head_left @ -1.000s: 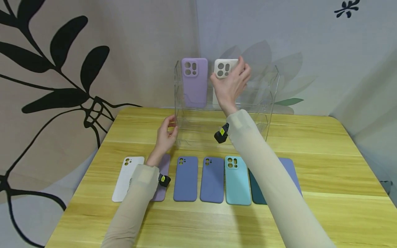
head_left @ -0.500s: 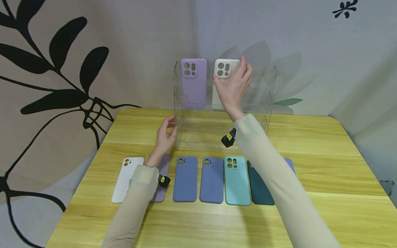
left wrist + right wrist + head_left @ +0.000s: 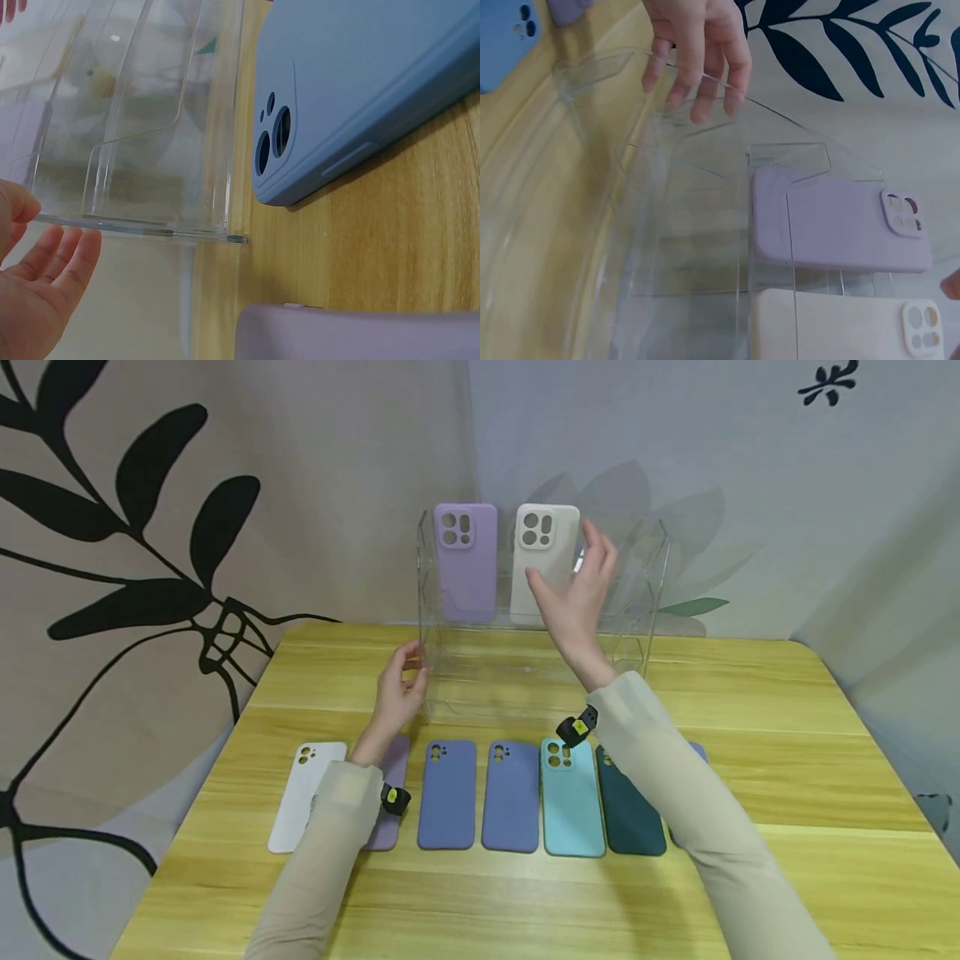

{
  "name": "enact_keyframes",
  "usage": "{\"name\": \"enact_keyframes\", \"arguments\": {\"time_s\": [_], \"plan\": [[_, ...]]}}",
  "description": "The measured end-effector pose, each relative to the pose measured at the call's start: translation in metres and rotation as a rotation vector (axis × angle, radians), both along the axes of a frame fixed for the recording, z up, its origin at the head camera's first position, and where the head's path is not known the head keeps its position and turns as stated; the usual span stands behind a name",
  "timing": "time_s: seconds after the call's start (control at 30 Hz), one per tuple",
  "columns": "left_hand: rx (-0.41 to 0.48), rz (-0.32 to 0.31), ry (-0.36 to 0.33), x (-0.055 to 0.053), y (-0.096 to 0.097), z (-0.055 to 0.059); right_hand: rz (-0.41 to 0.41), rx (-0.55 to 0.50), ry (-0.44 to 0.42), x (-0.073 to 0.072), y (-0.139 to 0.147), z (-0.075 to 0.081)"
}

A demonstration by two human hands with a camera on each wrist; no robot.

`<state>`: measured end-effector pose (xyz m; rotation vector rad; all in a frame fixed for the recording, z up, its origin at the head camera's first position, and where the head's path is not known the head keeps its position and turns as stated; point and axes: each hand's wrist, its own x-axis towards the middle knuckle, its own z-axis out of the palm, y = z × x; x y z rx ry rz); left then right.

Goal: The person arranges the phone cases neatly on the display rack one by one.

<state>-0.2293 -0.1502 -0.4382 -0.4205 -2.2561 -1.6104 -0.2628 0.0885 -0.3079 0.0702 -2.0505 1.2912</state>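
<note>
At the back of the table stands a clear acrylic display rack. My left hand holds its left side panel, thumb on one face and fingers on the other, as the left wrist view shows. A lilac phone case leans upright in the rack's rear tier. Beside it, to the right, stands a white phone case, likewise upright with its camera cutouts at the top. Just in front of this white case is my right hand, thumb and fingers spread apart with nothing gripped between them.
In front of the rack a row of phone cases lies flat: white, purple, two blue ones, a turquoise case and a dark teal case. Another blue case is mostly under my right sleeve. Behind rises the wall.
My right hand has let go of the white case and drawn back down and to the right, fingers opened. The white case stays standing in the rack. The left hand keeps its hold.
</note>
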Motion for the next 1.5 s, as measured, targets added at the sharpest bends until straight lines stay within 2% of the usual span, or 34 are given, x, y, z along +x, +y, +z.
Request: {"name": "enact_keyframes", "arguments": {"time_s": [0.23,0.47,0.57,0.8,0.93,1.17,1.5], "plan": [[-0.009,0.012,-0.003,0.002,0.001,0.004,0.07,0.009,0.052,0.018,0.009,-0.011],[-0.027,0.006,0.031,0.021,0.009,0.032,0.143,0.013,0.009,0.04,0.021,-0.028],[-0.04,0.004,0.027,0.02,0.01,0.032,0.156,0.006,-0.013,0.049,0.027,-0.039],[-0.031,0.011,0.001,0.002,0.003,0.006,0.156,-0.003,-0.044,0.072,0.043,-0.064],[-0.016,0.001,0.0,0.0,0.003,0.003,0.144,0.0,-0.042,0.083,0.053,-0.076],[-0.022,-0.005,-0.015,0.021,0.011,0.034,0.128,0.04,-0.137,0.104,0.075,-0.094],[-0.037,0.002,-0.012,0.023,0.011,0.034,0.067,0.045,-0.267,0.128,0.108,-0.12]]}}
